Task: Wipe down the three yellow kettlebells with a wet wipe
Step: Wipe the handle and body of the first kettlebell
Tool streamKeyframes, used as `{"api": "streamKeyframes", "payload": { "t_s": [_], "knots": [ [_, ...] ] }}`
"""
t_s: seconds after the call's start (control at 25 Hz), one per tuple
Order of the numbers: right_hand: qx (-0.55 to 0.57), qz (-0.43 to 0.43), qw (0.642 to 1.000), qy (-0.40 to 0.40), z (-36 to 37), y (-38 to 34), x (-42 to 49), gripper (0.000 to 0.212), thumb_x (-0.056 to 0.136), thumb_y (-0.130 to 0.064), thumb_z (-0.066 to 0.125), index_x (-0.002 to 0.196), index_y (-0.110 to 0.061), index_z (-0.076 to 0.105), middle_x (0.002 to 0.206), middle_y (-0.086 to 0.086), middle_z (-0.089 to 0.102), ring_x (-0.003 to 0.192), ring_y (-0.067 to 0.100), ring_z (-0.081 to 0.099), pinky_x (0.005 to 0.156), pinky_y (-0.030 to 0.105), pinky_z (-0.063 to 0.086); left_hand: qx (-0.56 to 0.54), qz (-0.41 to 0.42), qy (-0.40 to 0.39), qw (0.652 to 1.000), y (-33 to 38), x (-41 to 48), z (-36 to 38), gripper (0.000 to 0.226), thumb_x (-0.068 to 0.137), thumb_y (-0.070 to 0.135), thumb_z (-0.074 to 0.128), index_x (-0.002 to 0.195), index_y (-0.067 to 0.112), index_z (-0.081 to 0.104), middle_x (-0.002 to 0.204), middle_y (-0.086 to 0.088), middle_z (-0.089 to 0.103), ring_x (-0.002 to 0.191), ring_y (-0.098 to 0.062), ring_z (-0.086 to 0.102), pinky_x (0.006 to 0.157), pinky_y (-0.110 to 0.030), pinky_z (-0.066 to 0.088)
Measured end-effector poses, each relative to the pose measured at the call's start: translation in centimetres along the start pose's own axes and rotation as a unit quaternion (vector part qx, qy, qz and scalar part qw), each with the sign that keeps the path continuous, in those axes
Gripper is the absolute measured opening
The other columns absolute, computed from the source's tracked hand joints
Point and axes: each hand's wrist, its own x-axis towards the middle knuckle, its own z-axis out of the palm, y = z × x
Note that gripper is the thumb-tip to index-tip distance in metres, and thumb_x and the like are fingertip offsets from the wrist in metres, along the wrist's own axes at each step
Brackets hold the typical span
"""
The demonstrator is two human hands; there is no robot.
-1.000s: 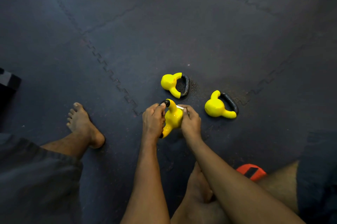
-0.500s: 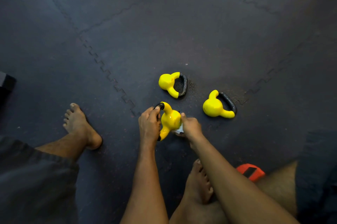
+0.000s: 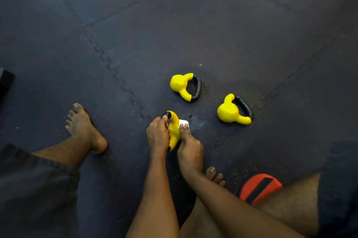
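Note:
Three yellow kettlebells with black handles are on the dark floor mat. My left hand (image 3: 157,137) grips the black handle of the nearest kettlebell (image 3: 174,131), which is tipped on its side. My right hand (image 3: 188,146) presses a small white wet wipe (image 3: 183,122) against that kettlebell's yellow body. A second kettlebell (image 3: 179,83) lies on its side further away. The third kettlebell (image 3: 228,111) lies to the right, untouched.
My bare left foot (image 3: 83,127) rests on the mat at the left; toes of the right foot (image 3: 214,174) show under my right arm. An orange and black object (image 3: 259,187) lies by my right knee. Interlocking mat seams (image 3: 120,80) cross the floor.
My right hand has slid the wipe from the kettlebell's lower right side up to its upper part. The left hand keeps its hold on the handle.

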Motion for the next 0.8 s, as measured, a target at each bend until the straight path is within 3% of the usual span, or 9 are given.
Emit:
{"api": "streamKeyframes", "payload": {
  "t_s": [0.12,0.2,0.28,0.32,0.4,0.52,0.64,0.8],
  "knots": [
    [-0.019,-0.054,0.998,-0.017,0.4,0.2,-0.7,0.045,0.099,-0.006,0.044,0.141,-0.022,0.051,0.146,0.000,0.049,0.136,0.014,0.045,0.109,0.036,0.042,-0.024,-0.035,0.014,0.999,-0.3,0.8,-0.7,0.037,0.085,0.043,0.047,0.059,0.017,0.048,0.052,-0.005,0.043,0.052,-0.027,0.040,0.053,-0.044,0.035],
    [-0.073,-0.104,0.991,-0.048,0.7,0.0,0.2,0.055,0.095,0.001,0.044,0.145,-0.022,0.044,0.154,-0.001,0.038,0.144,0.014,0.031,0.115,0.034,0.035,-0.062,-0.077,0.032,0.995,-0.8,1.4,-1.2,0.036,0.092,0.039,0.047,0.064,0.016,0.048,0.052,-0.005,0.041,0.042,-0.023,0.035,0.044,-0.030,0.032],
    [-0.119,-0.131,0.981,-0.085,1.1,-0.4,1.9,0.060,0.095,0.000,0.041,0.150,-0.025,0.036,0.159,-0.003,0.028,0.148,0.014,0.021,0.116,0.029,0.028,-0.055,-0.098,0.050,0.992,-1.4,1.9,-1.9,0.034,0.097,0.035,0.043,0.072,0.013,0.051,0.057,-0.008,0.045,0.041,-0.021,0.039,0.040,-0.029,0.036],
    [-0.121,-0.131,0.979,-0.097,1.2,-0.6,2.7,0.059,0.096,-0.001,0.039,0.150,-0.025,0.035,0.159,-0.002,0.028,0.149,0.014,0.020,0.116,0.027,0.026,-0.029,-0.091,0.059,0.994,-1.7,2.2,-2.2,0.033,0.099,0.034,0.041,0.079,0.011,0.055,0.061,-0.011,0.050,0.047,-0.025,0.046,0.045,-0.034,0.042],
    [-0.085,-0.118,0.984,-0.099,1.1,-0.8,3.7,0.055,0.097,0.000,0.039,0.147,-0.024,0.042,0.156,-0.002,0.036,0.146,0.013,0.027,0.116,0.026,0.027,0.052,-0.053,0.067,0.995,-2.3,2.7,-2.7,0.031,0.103,0.029,0.038,0.097,0.008,0.059,0.084,-0.018,0.064,0.077,-0.035,0.061,0.069,-0.041,0.049],
    [-0.056,-0.130,0.986,-0.087,0.8,0.4,2.4,0.057,0.093,0.003,0.042,0.143,-0.024,0.048,0.152,-0.004,0.041,0.141,0.009,0.036,0.115,0.026,0.032,0.150,-0.003,0.048,0.988,-2.7,3.2,-2.6,0.036,0.104,0.025,0.038,0.133,0.008,0.051,0.131,-0.021,0.055,0.125,-0.035,0.048,0.101,-0.039,0.036],
    [-0.079,-0.174,0.978,-0.088,0.9,1.4,0.9,0.061,0.091,0.006,0.044,0.146,-0.022,0.043,0.154,-0.003,0.036,0.143,0.010,0.033,0.114,0.021,0.028,0.195,-0.016,0.025,0.980,-3.1,2.9,-2.2,0.051,0.103,0.031,0.042,0.149,0.011,0.034,0.145,-0.020,0.039,0.138,-0.036,0.030,0.112,-0.045,0.026],
    [-0.116,-0.179,0.971,-0.111,1.6,-0.3,2.2,0.060,0.092,0.006,0.043,0.148,-0.018,0.040,0.157,0.001,0.031,0.147,0.017,0.025,0.118,0.029,0.028,0.203,-0.034,0.008,0.979,-3.9,2.9,-2.9,0.053,0.104,0.026,0.041,0.153,0.012,0.027,0.151,-0.019,0.032,0.143,-0.038,0.021,0.119,-0.048,0.018]
  ]
}}
